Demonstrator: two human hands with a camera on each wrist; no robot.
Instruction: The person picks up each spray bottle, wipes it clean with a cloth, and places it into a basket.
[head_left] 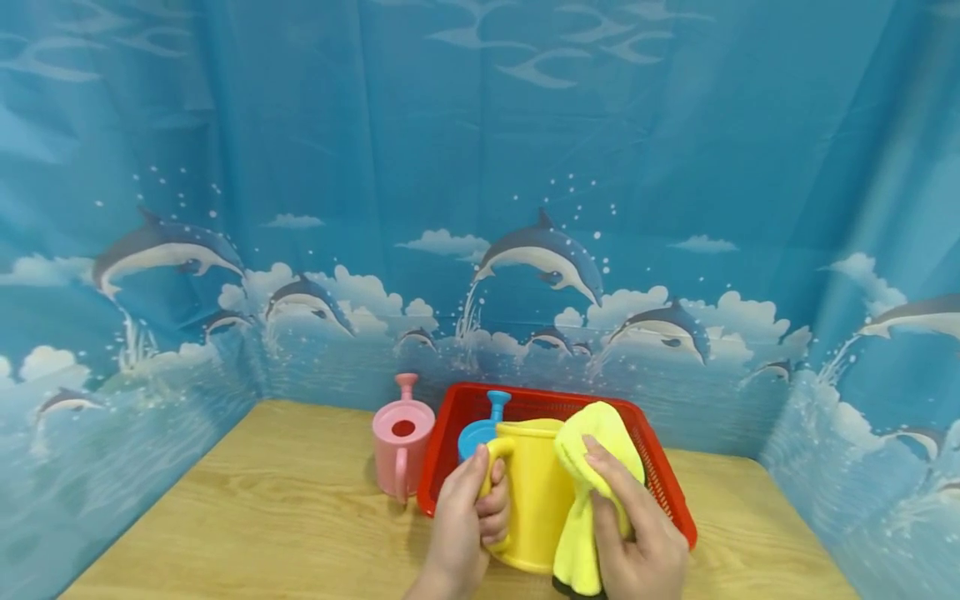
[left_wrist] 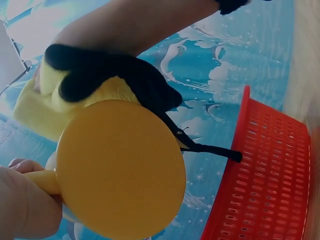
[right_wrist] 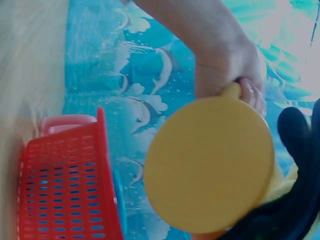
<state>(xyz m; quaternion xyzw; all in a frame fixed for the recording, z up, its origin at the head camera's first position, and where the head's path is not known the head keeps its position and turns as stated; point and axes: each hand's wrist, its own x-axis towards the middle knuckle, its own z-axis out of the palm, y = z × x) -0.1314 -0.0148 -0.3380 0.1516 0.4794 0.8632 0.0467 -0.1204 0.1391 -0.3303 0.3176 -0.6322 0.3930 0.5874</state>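
Observation:
A yellow watering can (head_left: 531,500) is held up in front of the basket; I cannot see its spout. My left hand (head_left: 467,521) grips its handle, fingers curled around it. On the can's right side, my right hand (head_left: 637,533) holds a bright yellow cloth (head_left: 577,533), fingers bent over it against the can. The cloth's dark underside (left_wrist: 107,70) and a thin dark loop show in the left wrist view. Both wrist views show the can's round base (left_wrist: 120,170), partly overlapped by the cloth in the right wrist view.
A red perforated basket (head_left: 442,450) stands on the wooden table (head_left: 285,500) behind the can. Inside it is a blue watering can (head_left: 476,433), partly hidden. A pink watering can (head_left: 403,433) stands just left of the basket. A blue dolphin-print curtain (head_left: 450,167) surrounds the table.

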